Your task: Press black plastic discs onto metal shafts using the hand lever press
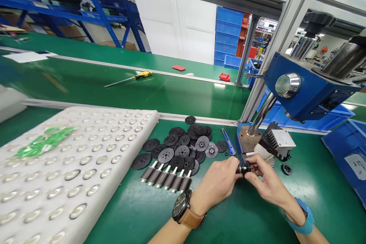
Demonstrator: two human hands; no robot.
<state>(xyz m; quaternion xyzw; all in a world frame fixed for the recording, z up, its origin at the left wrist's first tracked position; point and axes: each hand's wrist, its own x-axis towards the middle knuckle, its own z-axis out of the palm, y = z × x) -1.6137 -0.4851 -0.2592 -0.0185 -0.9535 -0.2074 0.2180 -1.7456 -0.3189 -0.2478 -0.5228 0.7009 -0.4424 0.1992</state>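
Between my two hands, in front of the press base [248, 139], is a small dark cylindrical part with a ringed end [244, 167]. The fingers of my left hand [219, 180] are closed on its left side. My right hand [265, 179] pinches its right end with thumb and fingers. To the left lies a loose heap of black perforated discs [183, 150]. In front of the heap stands a row of several dark rollers with white shafts [166, 176]. A small black wheel [286, 169] lies to the right, beside a black fixture with a metal block [278, 141].
A white foam tray with round pockets [134, 148] fills the left, a green packet [45, 141] on it. A blue utility knife [228, 141] lies behind my hands. The blue press head [309, 87] overhangs the right side. Blue bins [349, 152] stand far right; a screwdriver [143, 74] lies behind.
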